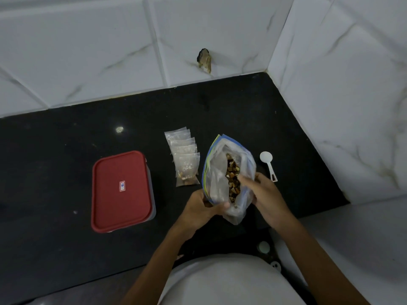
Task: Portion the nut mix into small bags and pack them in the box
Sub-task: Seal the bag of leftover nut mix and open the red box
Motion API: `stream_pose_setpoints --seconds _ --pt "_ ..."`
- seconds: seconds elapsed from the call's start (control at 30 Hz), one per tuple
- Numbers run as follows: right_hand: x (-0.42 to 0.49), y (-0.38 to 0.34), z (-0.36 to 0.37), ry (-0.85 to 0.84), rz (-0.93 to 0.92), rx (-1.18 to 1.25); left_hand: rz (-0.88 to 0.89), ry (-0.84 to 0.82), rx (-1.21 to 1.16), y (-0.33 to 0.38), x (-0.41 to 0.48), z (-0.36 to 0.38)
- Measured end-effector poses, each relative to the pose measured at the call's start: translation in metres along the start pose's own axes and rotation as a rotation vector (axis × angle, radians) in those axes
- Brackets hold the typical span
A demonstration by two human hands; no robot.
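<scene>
A large clear zip bag (217,172) with a blue rim stands open on the black counter, brown nut mix (233,177) showing inside. My left hand (203,209) grips its lower left side. My right hand (263,194) holds its right edge, fingers at the mouth. Left of it lies a fanned row of several small clear bags (184,154); the nearest holds some nuts. A box with a red lid (121,190) sits closed at the left. A white plastic scoop (268,164) lies right of the big bag.
The black counter (55,150) ends at white marble-look tiled walls behind and on the right, forming a corner. A dark chipped spot (204,59) marks the back wall. My light-clothed body fills the bottom centre.
</scene>
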State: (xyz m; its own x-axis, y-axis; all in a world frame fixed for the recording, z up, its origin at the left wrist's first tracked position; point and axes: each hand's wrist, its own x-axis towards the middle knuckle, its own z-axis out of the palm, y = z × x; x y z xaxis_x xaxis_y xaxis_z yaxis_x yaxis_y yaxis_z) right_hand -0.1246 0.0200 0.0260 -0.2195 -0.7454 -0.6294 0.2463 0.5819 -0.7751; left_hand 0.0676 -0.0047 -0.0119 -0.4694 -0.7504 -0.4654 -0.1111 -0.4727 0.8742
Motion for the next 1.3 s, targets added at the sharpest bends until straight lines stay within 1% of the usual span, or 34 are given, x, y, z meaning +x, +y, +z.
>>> stream_pose_setpoints --seconds 0.07,0.1,0.13,0.2,0.3,0.37,0.47,0.53,0.6,0.67,0.73,0.77,0.8,0.83,0.87,0.97,1.0,1.03,1.1,1.17,1.23,1.27,1.3 --pt "-0.008 -0.001 -0.006 -0.197 -0.007 0.001 0.008 0.044 -0.080 0.004 -0.001 0.005" --pt "-0.012 0.000 -0.009 -0.260 -0.015 0.007 0.000 0.065 -0.145 0.007 -0.001 0.008" --pt "-0.015 0.002 -0.011 -0.301 -0.017 0.032 -0.018 0.088 -0.213 0.010 -0.002 0.011" --pt "-0.019 0.008 -0.012 -0.314 -0.017 0.105 -0.072 0.146 -0.316 0.015 -0.003 0.017" --pt "-0.023 0.014 -0.005 -0.185 -0.053 0.119 -0.118 0.192 -0.352 0.019 -0.004 0.024" --pt "-0.024 0.015 0.001 -0.069 -0.070 0.054 -0.120 0.211 -0.295 0.020 -0.005 0.027" --pt "-0.023 0.016 0.007 0.109 -0.102 -0.166 -0.110 0.232 -0.185 0.022 -0.007 0.032" --pt "-0.022 0.014 0.010 0.239 -0.127 -0.288 -0.123 0.165 -0.153 0.018 -0.009 0.035" --pt "-0.022 0.012 0.013 0.334 -0.174 -0.447 -0.131 0.100 -0.056 0.016 -0.012 0.035" --pt "-0.022 0.014 0.013 0.367 -0.260 -0.664 -0.121 0.076 0.012 0.015 -0.015 0.036" --pt "-0.023 0.016 0.013 0.362 -0.278 -0.843 -0.075 0.080 0.058 0.016 -0.016 0.040" --pt "-0.024 0.016 0.011 0.349 -0.265 -0.901 -0.052 0.098 0.057 0.018 -0.016 0.042" --pt "-0.027 0.012 0.010 0.319 -0.248 -0.902 -0.049 0.127 0.029 0.020 -0.015 0.043" --pt "-0.031 0.008 0.008 0.274 -0.215 -0.819 -0.071 0.153 -0.029 0.022 -0.015 0.043" --pt "-0.034 0.002 0.006 0.208 -0.158 -0.647 -0.110 0.170 -0.112 0.023 -0.014 0.043" --pt "-0.040 -0.009 -0.005 -0.091 0.073 0.026 -0.218 0.183 -0.373 0.032 -0.018 0.043" --pt "-0.040 -0.009 -0.008 -0.153 0.116 0.203 -0.238 0.174 -0.443 0.036 -0.019 0.043" --pt "-0.040 -0.008 -0.010 -0.185 0.138 0.328 -0.243 0.162 -0.498 0.039 -0.019 0.043" --pt "-0.038 -0.005 -0.010 -0.175 0.138 0.430 -0.223 0.147 -0.561 0.045 -0.021 0.043" --pt "-0.038 -0.004 -0.007 -0.107 0.117 0.438 -0.179 0.169 -0.545 0.049 -0.023 0.044" --pt "-0.037 -0.003 -0.003 -0.025 0.102 0.425 -0.110 0.247 -0.428 0.050 -0.025 0.046" --pt "-0.037 -0.002 -0.001 0.018 0.087 0.378 -0.066 0.294 -0.346 0.050 -0.027 0.048" --pt "-0.037 -0.002 0.000 0.072 0.062 0.271 -0.024 0.338 -0.269 0.052 -0.029 0.049"
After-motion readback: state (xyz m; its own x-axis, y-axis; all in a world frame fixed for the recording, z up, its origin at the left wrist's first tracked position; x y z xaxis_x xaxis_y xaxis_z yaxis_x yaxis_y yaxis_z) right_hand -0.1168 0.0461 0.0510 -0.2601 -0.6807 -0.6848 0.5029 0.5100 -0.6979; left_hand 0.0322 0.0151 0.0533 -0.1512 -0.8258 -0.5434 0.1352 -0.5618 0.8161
